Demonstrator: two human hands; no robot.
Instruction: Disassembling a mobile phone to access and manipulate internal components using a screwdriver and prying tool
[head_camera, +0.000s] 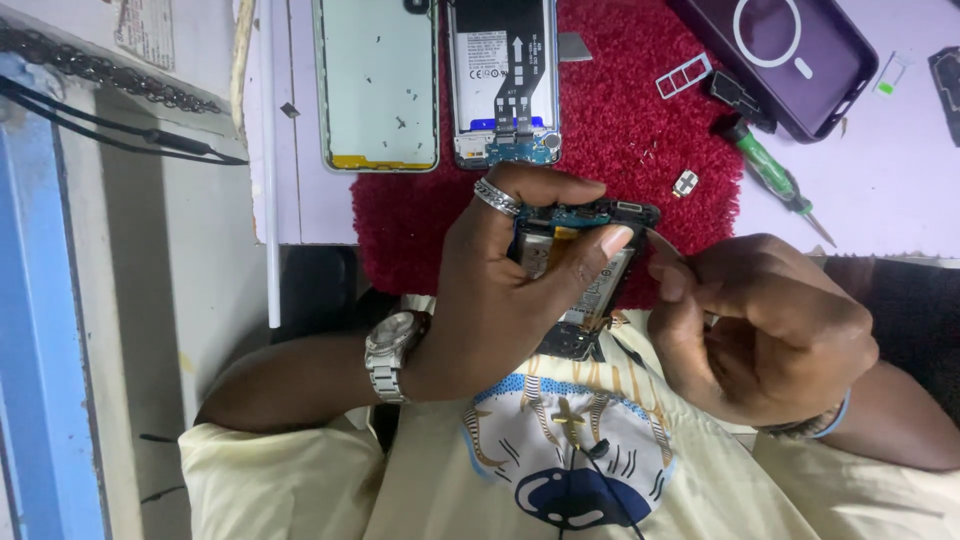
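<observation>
My left hand (510, 290), with a ring and a metal wristwatch, grips an opened phone body (585, 275) whose battery and circuit board are exposed, holding it upright over my lap. My right hand (760, 330) is closed on a thin metal pick (662, 243) whose tip touches the phone's upper right corner. Both hands sit just in front of the table edge.
A red fuzzy mat (640, 130) lies on the pale table with a second opened phone (503, 80), a back panel (378, 85), a small metal part (685, 183), a card tray (685, 75), a green-handled screwdriver (775, 175) and a purple phone case (785, 55). Black cables (120, 130) run at left.
</observation>
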